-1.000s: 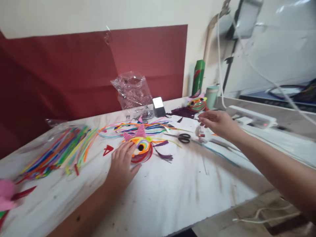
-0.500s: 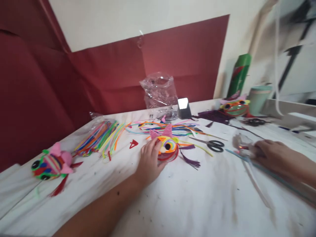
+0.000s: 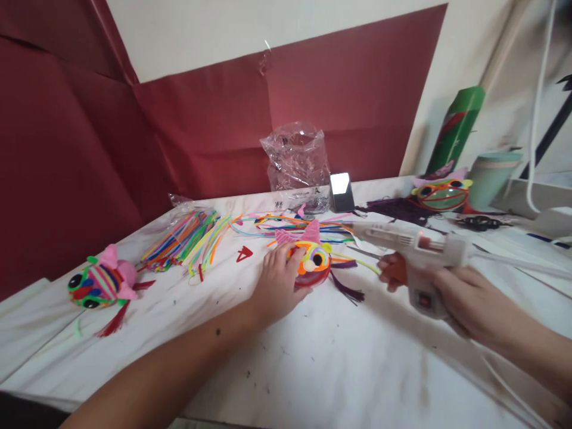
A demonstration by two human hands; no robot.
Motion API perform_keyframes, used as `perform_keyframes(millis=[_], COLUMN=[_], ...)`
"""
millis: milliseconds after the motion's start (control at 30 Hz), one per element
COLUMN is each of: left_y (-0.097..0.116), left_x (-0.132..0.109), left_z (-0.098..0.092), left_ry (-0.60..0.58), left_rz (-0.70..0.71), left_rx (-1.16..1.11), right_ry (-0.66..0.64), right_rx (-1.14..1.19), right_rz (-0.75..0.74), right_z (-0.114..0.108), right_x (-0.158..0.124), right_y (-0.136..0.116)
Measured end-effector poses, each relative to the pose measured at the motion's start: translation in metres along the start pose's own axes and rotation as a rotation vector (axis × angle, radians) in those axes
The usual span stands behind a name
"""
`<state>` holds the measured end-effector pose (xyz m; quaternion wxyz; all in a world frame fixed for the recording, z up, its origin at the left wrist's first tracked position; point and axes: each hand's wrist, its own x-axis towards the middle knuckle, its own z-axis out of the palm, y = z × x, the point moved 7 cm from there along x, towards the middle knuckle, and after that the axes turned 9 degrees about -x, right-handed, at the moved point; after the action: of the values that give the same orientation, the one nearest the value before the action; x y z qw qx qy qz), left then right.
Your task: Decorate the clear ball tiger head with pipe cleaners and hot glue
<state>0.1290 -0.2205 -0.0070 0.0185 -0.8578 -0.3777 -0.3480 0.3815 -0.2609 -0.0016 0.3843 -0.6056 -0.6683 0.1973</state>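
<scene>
My left hand point(image 3: 277, 285) rests on the white table point(image 3: 339, 363) and cups a small round craft figure point(image 3: 315, 262) made of coloured pipe cleaners, with pink ears and one black eye. My right hand point(image 3: 456, 298) grips a white glue gun point(image 3: 413, 250), index finger on its orange trigger. The nozzle points left, just right of the figure. A purple tassel point(image 3: 347, 291) lies beside the figure.
A finished striped figure point(image 3: 100, 285) lies at the far left. A bag of pipe cleaners point(image 3: 185, 241), loose strands, a crumpled clear bag point(image 3: 295, 158), a phone point(image 3: 341, 191), another figure point(image 3: 442, 193), a green can point(image 3: 456, 128) and a cup point(image 3: 494, 176) stand behind.
My right hand has picked the glue gun up off the table and carried it left toward the figure. The left hand stays on the figure. The view has turned left.
</scene>
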Motion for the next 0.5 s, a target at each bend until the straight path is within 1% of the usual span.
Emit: perform_keyframes(millis=[33,67,100,167,267,333,433,500], left_y=[0.001,0.001,0.000,-0.004,-0.007,-0.007,-0.006,-0.004], left_x=[0.003,0.004,0.005,0.003,-0.003,-0.008,-0.010,-0.010], left_z=[0.001,0.001,0.001,0.002,0.003,0.004,0.003,0.001], left_ry=[-0.023,-0.038,-0.040,-0.018,0.033,0.053,0.077,0.086], left_rz=[-0.005,-0.013,-0.022,-0.028,0.047,0.111,0.145,0.153], left_rx=[-0.001,-0.006,-0.013,-0.031,-0.048,-0.048,-0.041,-0.039], right_ry=[-0.012,-0.030,-0.037,-0.055,-0.065,-0.094,-0.074,-0.041], right_rx=[0.081,0.134,0.159,0.132,0.013,-0.062,-0.157,-0.163], right_rz=[-0.035,-0.049,-0.054,-0.038,-0.008,-0.023,-0.136,-0.203], right_z=[0.009,0.017,0.024,0.032,0.034,0.033,0.029,0.027], right_x=[-0.001,-0.002,-0.003,-0.008,-0.017,-0.023,-0.030,-0.032], right_y=[-0.009,-0.013,-0.013,-0.005,0.010,0.012,-0.003,-0.018])
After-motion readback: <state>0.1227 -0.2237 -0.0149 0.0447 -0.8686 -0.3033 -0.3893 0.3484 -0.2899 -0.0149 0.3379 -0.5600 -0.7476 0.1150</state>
